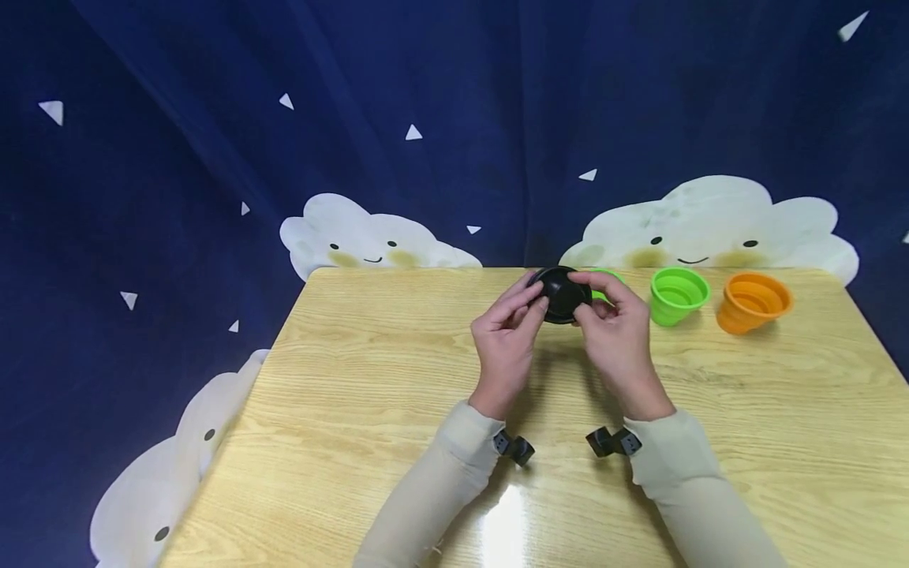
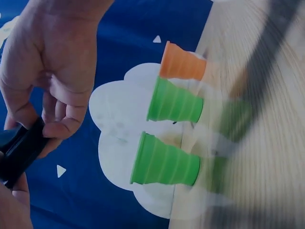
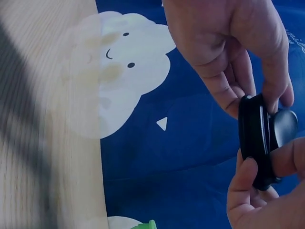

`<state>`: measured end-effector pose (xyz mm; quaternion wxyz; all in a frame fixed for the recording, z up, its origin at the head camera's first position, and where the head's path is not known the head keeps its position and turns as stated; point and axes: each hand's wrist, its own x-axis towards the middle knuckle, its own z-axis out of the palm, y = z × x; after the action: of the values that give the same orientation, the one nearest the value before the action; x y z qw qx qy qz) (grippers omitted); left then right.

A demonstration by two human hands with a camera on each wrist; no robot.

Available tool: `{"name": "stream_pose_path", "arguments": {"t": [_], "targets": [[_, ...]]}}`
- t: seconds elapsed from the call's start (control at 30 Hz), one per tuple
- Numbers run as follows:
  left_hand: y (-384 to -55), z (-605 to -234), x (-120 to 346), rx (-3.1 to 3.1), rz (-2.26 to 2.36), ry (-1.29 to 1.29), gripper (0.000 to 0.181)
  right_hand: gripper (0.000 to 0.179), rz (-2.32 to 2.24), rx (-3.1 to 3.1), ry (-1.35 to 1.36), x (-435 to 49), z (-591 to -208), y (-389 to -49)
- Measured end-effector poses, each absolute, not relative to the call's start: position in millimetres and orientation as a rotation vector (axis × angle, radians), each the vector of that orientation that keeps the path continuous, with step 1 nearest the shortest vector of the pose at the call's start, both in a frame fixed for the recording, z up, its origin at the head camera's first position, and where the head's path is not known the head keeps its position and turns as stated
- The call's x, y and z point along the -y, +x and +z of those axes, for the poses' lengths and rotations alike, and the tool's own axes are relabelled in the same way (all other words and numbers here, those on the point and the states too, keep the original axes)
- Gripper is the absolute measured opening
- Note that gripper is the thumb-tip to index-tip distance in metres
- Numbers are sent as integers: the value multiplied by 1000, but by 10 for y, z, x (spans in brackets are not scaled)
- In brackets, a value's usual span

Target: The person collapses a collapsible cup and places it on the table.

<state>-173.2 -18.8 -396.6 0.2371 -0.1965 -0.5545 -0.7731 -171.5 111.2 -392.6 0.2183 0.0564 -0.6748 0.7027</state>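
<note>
Both hands hold a black collapsible cup (image 1: 563,295), folded nearly flat, up off the table. On its left side, my left hand (image 1: 506,343) pinches the rim between thumb and fingers. From the right, my right hand (image 1: 621,347) grips the opposite edge, thumb on the near face. Seen side-on in the right wrist view, the cup is a thick ring (image 3: 255,138) with a round piece standing out from one face. Behind the right hand a green cup (image 2: 167,161) is mostly hidden in the head view; the left wrist view shows it whole.
To the right stand another green cup (image 1: 679,296) and an orange cup (image 1: 754,302), both unfolded, mouths up, near the back edge of the wooden table (image 1: 369,379). A dark blue curtain (image 1: 426,63) with clouds and white triangles hangs behind.
</note>
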Motion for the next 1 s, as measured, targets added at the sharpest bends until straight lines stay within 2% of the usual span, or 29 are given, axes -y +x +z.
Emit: {"name": "stream_pose_path", "arguments": {"t": [0.27,0.57,0.8,0.9,1.0], "targets": [[-1766,-3896,282,1787,-1735,-719,23,35,1717,1950,359,-1118,-3794,-1606],[-1824,-3954,357,1923,-1330,-810,31,44,1317,2025,509,-1228,-3904,-1666],[-1765,-3876,357,1858,-928,-821,30,37,1029,1942,584,-1197,-3877,-1662],[-1751,-3848,357,1861,-949,-806,30,37,988,1944,583,-1181,-3839,-1632],[-1735,-3825,370,1897,-1217,-773,30,40,1085,1987,570,-1195,-3805,-1603]]}}
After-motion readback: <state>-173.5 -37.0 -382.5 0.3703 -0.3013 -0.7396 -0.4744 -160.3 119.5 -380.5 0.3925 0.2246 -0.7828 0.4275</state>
